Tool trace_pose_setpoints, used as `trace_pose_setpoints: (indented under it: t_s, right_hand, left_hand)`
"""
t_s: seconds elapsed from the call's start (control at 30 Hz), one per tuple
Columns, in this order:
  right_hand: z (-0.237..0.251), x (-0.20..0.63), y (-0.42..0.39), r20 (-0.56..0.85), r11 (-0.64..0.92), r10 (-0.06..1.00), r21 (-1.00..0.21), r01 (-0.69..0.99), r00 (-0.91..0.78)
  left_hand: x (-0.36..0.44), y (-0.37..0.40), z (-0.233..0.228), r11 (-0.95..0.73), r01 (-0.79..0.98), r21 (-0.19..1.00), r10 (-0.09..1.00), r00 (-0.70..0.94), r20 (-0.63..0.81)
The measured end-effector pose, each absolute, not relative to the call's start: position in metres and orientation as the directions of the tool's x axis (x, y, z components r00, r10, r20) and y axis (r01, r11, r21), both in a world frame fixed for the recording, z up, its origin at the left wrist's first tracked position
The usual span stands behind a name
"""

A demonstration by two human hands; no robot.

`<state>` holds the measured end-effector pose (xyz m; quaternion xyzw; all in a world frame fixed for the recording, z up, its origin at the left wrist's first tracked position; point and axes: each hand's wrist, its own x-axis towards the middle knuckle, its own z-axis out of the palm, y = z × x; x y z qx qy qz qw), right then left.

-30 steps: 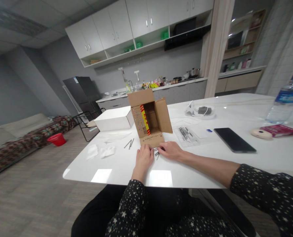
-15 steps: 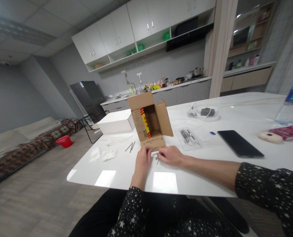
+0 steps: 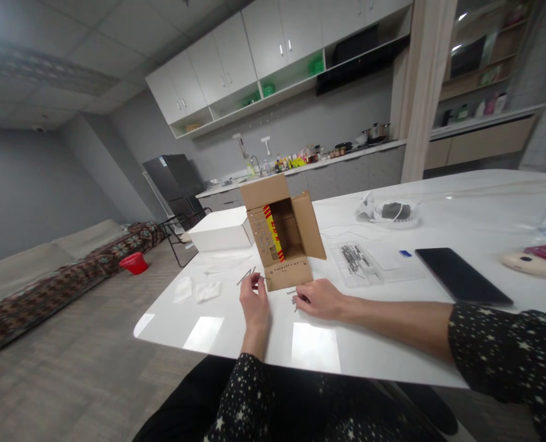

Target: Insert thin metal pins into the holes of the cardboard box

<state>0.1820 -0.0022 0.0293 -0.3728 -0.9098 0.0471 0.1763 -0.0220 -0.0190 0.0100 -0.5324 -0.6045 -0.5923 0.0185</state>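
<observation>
Change: our left hand (image 3: pixel 254 301) is lifting away leftward from the right, pinching a thin nail (image 3: pixel 264 278); a second ago both hands were huddling together.
Right hand (image 3: pixel 319 298): resting flat, fingers curling over loose nails (image 3: pixel 294 297).
Progress: we are judging it midway; the cardboard box (image 3: pixel 284 238) flap is showing rows of holes, more nails (image 3: pixel 245 275) are lying unused at left.
Surface: glossy white table (image 3: pixel 236 319), tray (image 3: pixel 356 263), phone (image 3: pixel 461 276).
Room: kitchen counter (image 3: pixel 346 152) at far side.

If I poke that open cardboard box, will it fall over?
Probably easily. The box stands tall on the table with flaps open and looks mostly empty, so it's likely light. It may slide first, since the tabletop looks glossy.
</observation>
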Motion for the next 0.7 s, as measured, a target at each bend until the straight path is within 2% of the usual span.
trace_pose_setpoints:
  t_s: [0.17, 0.4, 0.7]
  right_hand:
    - [0.026, 0.182, -0.001, 0.302, 0.746, 0.664, -0.204, 0.634, -0.685]
    - [0.025, 0.180, 0.000, 0.274, 0.741, 0.671, -0.218, 0.636, -0.689]
    - [0.030, 0.179, -0.002, 0.257, 0.736, 0.676, -0.231, 0.636, -0.690]
  left_hand:
    - [-0.024, -0.013, 0.015, -0.292, 0.675, 0.677, 0.623, -0.403, 0.670]
    - [-0.014, 0.000, 0.018, -0.283, 0.681, 0.675, 0.588, -0.433, 0.683]
    - [-0.015, 0.003, 0.009, -0.312, 0.681, 0.663, 0.592, -0.406, 0.696]
